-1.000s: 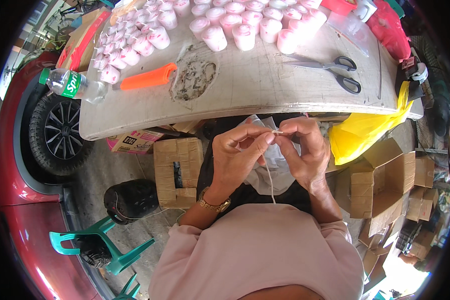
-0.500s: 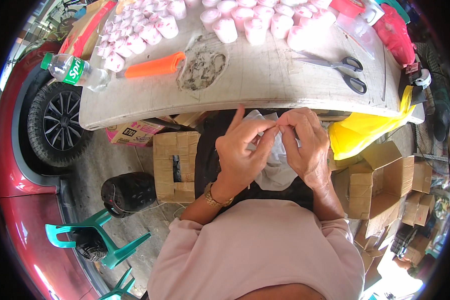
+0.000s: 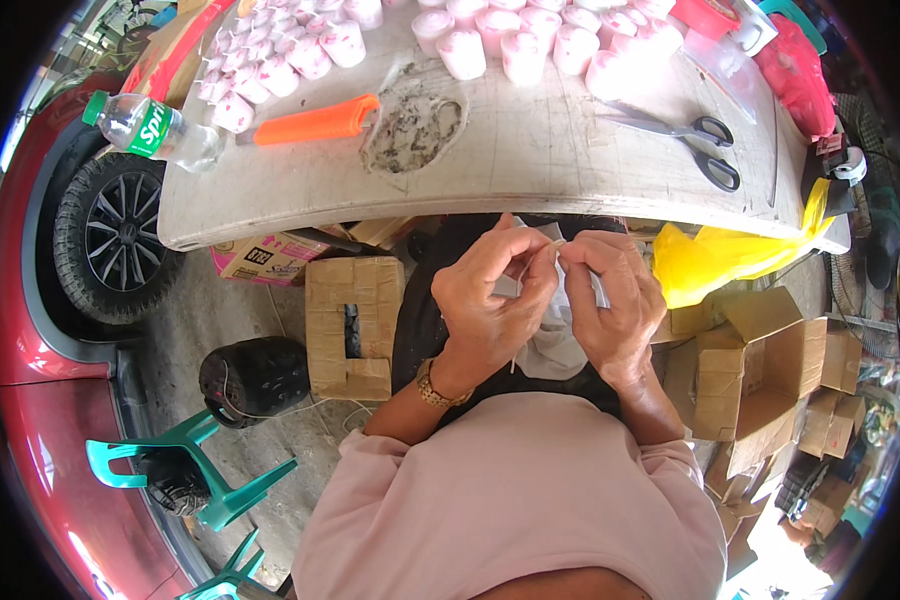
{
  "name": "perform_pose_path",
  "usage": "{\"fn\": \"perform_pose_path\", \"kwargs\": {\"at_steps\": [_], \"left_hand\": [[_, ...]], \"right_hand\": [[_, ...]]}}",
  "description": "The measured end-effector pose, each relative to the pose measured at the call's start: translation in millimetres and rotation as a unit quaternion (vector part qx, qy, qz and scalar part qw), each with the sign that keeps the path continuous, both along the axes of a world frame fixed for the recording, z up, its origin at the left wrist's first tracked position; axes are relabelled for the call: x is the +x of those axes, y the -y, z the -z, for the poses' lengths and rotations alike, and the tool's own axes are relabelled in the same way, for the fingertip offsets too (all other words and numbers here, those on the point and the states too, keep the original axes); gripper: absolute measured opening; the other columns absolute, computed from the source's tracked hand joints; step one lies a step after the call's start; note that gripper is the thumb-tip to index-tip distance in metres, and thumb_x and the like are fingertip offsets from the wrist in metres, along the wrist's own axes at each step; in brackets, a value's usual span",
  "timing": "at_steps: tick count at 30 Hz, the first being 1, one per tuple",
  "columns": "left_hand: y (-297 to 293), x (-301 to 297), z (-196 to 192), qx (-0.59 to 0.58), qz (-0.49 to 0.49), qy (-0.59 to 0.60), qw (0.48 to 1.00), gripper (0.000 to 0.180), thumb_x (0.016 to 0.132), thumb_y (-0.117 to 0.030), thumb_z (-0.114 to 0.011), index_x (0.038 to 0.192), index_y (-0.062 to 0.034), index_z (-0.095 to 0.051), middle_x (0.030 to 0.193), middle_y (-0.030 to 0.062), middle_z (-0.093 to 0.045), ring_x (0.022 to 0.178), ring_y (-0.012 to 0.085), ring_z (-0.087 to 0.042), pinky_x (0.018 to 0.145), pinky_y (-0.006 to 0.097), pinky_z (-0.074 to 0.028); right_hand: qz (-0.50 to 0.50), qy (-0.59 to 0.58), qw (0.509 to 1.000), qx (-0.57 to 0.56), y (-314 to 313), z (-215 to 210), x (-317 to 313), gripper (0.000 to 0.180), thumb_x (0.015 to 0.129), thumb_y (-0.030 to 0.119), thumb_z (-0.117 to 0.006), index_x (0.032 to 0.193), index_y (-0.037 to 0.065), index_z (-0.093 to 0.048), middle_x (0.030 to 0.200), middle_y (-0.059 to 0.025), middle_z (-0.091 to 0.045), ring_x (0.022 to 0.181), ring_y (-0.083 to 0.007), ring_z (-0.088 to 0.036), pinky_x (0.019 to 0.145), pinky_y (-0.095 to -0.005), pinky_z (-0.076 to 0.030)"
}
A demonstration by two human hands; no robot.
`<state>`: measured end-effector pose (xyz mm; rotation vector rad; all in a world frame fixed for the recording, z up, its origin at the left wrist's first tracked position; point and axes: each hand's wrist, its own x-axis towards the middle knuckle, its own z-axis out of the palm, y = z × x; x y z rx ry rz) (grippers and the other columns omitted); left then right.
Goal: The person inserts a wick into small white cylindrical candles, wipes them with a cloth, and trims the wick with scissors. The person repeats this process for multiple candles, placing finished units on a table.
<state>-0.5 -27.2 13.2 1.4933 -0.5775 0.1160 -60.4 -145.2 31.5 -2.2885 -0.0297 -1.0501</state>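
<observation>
Just below the middle of the frame, under the near edge of the pale table, the left hand and the right hand meet close together in front of the person's dark lap. Both hold a small clear plastic bag, whose crumpled body hangs between and below the palms. The left hand's thumb and forefinger are pressed together, pinching a thin pale string at the top of the bag; the right hand's fingertips are likewise pinched on it from the other side, and the two pinches almost touch. A loose end of the string hangs down beside the left wrist, which bears a gold-coloured watch. On the table, toward the top of the frame, stand rows of small pink-and-white cups; an orange-handled tool lies at upper left next to a rough worn patch, and scissors lie at upper right. A plastic bottle with a green label sits on the table's left corner. A yellow bag hangs at the right, above open cardboard boxes.
</observation>
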Motion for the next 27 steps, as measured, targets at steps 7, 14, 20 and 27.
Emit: {"fn": "perform_pose_path", "kwargs": {"at_steps": [7,14,20,27], "left_hand": [[-4.7,1.3,-6.9,0.018,0.024,0.024,0.999,0.007,0.08,0.001,-0.069,0.086,-0.0008,-0.067,0.073,0.0052,-0.068,0.06,0.0142,-0.066,0.103,0.049,-0.043],[-17.9,5.4,-20.8,0.063,0.104,0.013,0.992,0.007,0.082,0.003,-0.067,0.087,-0.0015,-0.069,0.072,0.0041,-0.069,0.06,0.0142,-0.068,0.111,0.052,-0.032],[-19.9,5.3,-27.3,0.107,0.112,0.095,0.983,0.02,0.079,0.007,-0.066,0.096,-0.0028,-0.071,0.067,0.0042,-0.065,0.057,0.0169,-0.063,0.113,0.054,-0.027],[-18.3,1.6,-25.0,0.154,0.089,0.158,0.971,0.045,0.072,0.014,-0.063,0.111,-0.0075,-0.07,0.06,0.0022,-0.05,0.05,0.02,-0.05,0.114,0.057,-0.024]], "right_hand": [[0.003,0.021,0.999,-0.029,0.7,2.9,2.5,0.027,0.074,-0.009,-0.07,0.097,0.003,-0.062,0.088,-0.0091,-0.064,0.073,-0.0249,-0.062,0.062,-0.0329,-0.051],[-0.023,0.051,0.993,-0.106,7.6,0.9,1.9,0.025,0.073,-0.006,-0.071,0.094,0.001,-0.059,0.086,-0.0093,-0.06,0.069,-0.0238,-0.058,0.06,-0.034,-0.045],[-0.017,0.079,0.987,-0.138,13.5,0.0,2.9,0.026,0.069,-0.005,-0.069,0.091,0.001,-0.058,0.084,-0.0091,-0.058,0.067,-0.0236,-0.055,0.059,-0.0336,-0.044],[0.006,0.072,0.988,-0.139,17.9,-4.9,1.7,0.029,0.064,-0.012,-0.063,0.089,0.001,-0.057,0.083,-0.0093,-0.058,0.065,-0.0244,-0.054,0.057,-0.0326,-0.045]]}}
